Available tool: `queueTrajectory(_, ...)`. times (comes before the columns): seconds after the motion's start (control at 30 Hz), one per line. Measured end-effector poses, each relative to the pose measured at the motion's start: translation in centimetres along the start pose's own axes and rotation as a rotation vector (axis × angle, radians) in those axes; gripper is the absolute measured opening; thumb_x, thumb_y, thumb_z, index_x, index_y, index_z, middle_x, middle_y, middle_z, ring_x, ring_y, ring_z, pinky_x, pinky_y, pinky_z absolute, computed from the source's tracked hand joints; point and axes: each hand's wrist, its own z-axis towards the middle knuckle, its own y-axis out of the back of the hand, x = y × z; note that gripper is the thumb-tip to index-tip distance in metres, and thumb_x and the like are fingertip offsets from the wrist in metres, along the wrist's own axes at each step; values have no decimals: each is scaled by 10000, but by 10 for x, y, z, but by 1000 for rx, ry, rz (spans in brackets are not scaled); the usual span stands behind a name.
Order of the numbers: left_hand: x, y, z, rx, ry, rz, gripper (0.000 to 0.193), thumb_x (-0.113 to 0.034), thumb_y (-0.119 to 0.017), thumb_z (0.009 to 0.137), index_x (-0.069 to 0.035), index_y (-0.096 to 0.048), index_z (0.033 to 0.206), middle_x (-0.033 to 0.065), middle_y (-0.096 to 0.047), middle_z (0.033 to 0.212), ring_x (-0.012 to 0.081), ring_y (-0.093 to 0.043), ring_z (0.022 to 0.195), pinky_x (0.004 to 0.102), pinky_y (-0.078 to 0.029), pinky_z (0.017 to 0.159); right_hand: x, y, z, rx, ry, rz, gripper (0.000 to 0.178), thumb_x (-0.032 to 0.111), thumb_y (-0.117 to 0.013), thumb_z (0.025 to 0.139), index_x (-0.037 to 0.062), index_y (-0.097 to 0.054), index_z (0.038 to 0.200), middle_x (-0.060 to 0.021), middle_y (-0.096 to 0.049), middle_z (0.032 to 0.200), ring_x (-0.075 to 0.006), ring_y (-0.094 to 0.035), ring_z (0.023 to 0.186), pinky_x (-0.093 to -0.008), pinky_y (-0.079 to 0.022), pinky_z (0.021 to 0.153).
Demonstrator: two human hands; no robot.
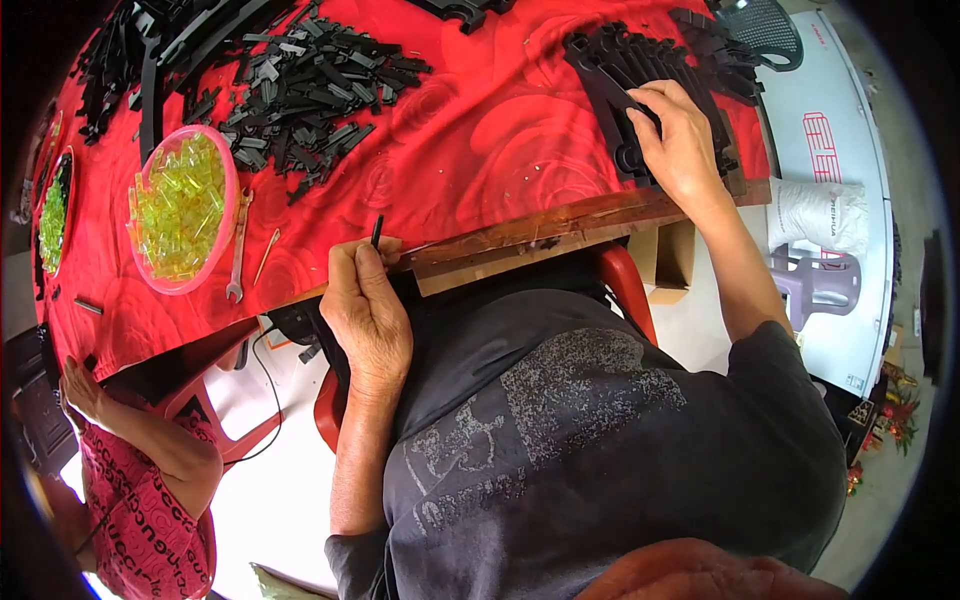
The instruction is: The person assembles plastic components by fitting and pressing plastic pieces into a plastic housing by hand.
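My left hand [372, 312] is at the table's near edge, thumb and fingers pinched around a small black stick-like piece [377, 231] whose upper end sticks up. Farther right, my right hand [682, 150] reaches over a row of long black plastic parts [632, 62]. Its thumb and fingers close on the nearest long black part [612, 118], which has a rounded end toward me; the hand hides some of the row. To the left lies a heap of small flat black pieces [315, 90] on the red rose-patterned tablecloth [480, 135].
A pink basin [233, 200] holds yellow-green translucent pieces. Beside it lie a wrench [238, 255] and a thin stick [267, 257]. Another person in a pink patterned shirt [150, 500] sits at lower left. A red chair [627, 290] and a cardboard box [675, 255] stand under the table edge.
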Motion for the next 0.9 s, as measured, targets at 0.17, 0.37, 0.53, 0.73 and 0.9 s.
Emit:
queueTrajectory(0.17,3,3,0,11,24,21,203,-112,-469,1091,23,-579,986,122,-719,908,164,-677,818,301,-538,783,2,-2,8,111,-28,-223,318,100,-747,857,39,-670,1159,-129,-615,1074,-346,-643,1000,-447,-547,826)
queueTrajectory(0.37,6,2,0,-6,51,-31,201,-106,-478,1088,23,-578,971,118,-715,892,162,-685,808,297,-541,773,-9,-10,8,81,19,-257,543,147,-747,869,67,-540,1364,-221,-561,1240,-420,-546,1178,-476,-472,1008)
queueTrajectory(0.53,8,1,0,-13,25,1,179,-96,-502,1078,23,-577,968,122,-713,862,169,-689,781,301,-550,749,-25,-26,0,12,43,-218,659,154,-722,898,82,-444,1491,-306,-443,1451,-480,-435,1327,-515,-376,1131)
queueTrajectory(0.73,8,-1,1,12,-15,55,158,-76,-515,1064,22,-583,960,129,-702,836,182,-689,765,306,-551,737,-38,-23,-1,92,-23,-220,655,194,-717,911,94,-451,1500,-287,-443,1482,-467,-431,1352,-525,-375,1130)
queueTrajectory(0.9,12,-1,-2,-15,-23,36,152,-68,-524,1056,27,-608,973,118,-688,819,176,-679,761,301,-545,730,-19,-29,19,0,83,-189,656,314,-755,881,93,-513,1449,-278,-480,1452,-458,-439,1354,-524,-373,1119)
